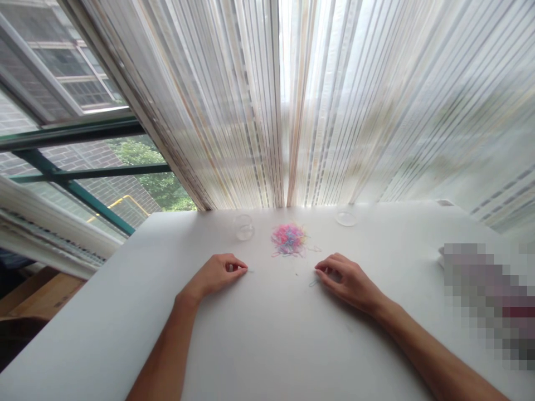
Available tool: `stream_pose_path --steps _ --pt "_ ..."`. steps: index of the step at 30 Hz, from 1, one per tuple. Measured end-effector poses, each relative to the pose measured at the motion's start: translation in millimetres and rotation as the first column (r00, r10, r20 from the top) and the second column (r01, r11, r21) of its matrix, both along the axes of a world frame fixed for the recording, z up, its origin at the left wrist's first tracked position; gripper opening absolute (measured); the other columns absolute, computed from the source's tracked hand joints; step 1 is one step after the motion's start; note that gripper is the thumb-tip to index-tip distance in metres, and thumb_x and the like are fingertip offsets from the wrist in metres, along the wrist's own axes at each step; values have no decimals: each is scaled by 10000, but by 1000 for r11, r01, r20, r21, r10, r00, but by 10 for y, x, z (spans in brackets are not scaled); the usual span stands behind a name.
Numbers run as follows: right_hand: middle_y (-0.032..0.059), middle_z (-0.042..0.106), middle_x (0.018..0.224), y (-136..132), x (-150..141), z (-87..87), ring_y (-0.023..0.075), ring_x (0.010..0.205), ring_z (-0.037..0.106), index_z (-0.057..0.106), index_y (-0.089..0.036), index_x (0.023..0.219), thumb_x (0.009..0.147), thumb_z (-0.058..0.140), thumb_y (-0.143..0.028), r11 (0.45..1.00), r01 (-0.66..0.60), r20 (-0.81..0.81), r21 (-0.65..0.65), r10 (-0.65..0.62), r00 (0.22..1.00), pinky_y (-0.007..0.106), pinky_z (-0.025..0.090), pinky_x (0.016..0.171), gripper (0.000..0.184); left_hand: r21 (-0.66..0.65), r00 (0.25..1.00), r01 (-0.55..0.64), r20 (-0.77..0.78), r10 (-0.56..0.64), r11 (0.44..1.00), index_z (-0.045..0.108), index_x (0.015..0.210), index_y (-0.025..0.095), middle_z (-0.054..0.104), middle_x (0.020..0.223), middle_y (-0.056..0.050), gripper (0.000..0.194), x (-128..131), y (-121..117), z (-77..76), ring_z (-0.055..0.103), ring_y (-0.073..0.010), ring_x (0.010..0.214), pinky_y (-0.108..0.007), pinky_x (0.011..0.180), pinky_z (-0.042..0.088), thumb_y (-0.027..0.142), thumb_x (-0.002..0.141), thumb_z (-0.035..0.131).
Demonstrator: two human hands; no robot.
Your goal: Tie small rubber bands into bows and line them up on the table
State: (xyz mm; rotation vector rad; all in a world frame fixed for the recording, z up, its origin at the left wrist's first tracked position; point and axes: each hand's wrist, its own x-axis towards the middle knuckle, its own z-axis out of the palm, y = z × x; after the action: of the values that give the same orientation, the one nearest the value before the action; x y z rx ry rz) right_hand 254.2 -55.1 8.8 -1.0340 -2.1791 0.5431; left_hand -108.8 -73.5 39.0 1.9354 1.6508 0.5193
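My left hand [217,274] is over the white table with thumb and forefinger pinched together. A thin bluish-grey piece [251,271] sticks out from its fingertips. Across from it, my right hand [345,280] rests near the tabletop, its thumb and forefinger also closed; what they hold, if anything, is too small to make out. A thin blue-grey loop [313,283] shows beside the right thumb, partly covered by the hand. Beyond and between both hands lies a pile of thin coloured loops [289,238], mostly pink, blue and yellow. They look like small rubber bands.
A clear round container [244,229] stands behind my left hand, and a clear round lid [345,218] lies at the back right. The white table [242,345] ends at striped curtains [234,111]. A blurred-out object [487,301] is on the right. A window is at left.
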Motion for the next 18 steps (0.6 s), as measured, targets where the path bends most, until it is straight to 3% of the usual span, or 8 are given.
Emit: stream_pose_path --steps 18 --pt "80 672 914 -36 31 87 211 845 632 701 -206 958 913 567 -193 995 -95 47 -17 96 994 347 535 768 142 -30 1000 -20 -11 20 999 817 957 186 679 747 -32 359 24 3 -1 549 -165 661 -246 615 425 476 817 658"
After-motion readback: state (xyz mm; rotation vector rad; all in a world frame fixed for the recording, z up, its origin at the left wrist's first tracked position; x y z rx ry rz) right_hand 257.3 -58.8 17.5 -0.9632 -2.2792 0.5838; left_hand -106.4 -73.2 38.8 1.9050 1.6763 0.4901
